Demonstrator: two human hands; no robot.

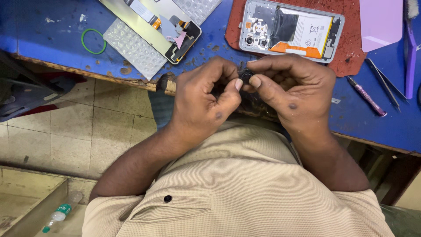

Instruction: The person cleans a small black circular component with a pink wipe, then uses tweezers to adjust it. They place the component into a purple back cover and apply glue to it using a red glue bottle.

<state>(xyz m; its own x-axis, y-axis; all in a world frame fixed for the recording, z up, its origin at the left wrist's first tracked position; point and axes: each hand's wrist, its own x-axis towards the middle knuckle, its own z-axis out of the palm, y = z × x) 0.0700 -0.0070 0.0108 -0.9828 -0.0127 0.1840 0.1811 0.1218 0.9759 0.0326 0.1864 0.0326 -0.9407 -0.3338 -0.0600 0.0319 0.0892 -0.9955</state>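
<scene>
My left hand (206, 98) and my right hand (291, 85) meet at the near edge of the blue table (52, 39). Their fingertips pinch a small dark round part (246, 77) between them. Most of that part is hidden by the fingers. Just beyond the hands lies an opened phone body (291, 30) with its battery and camera modules exposed, resting on a dark red mat (351, 48).
A detached phone screen (155, 24) lies on bubble wrap (133, 48) at the back left, near a green rubber band (93, 41). Right of the hands sit a purple-handled tool (366, 95), tweezers (386, 83), a purple brush (410, 48) and a lilac sheet (380, 22). A plastic bottle (59, 213) lies on the floor.
</scene>
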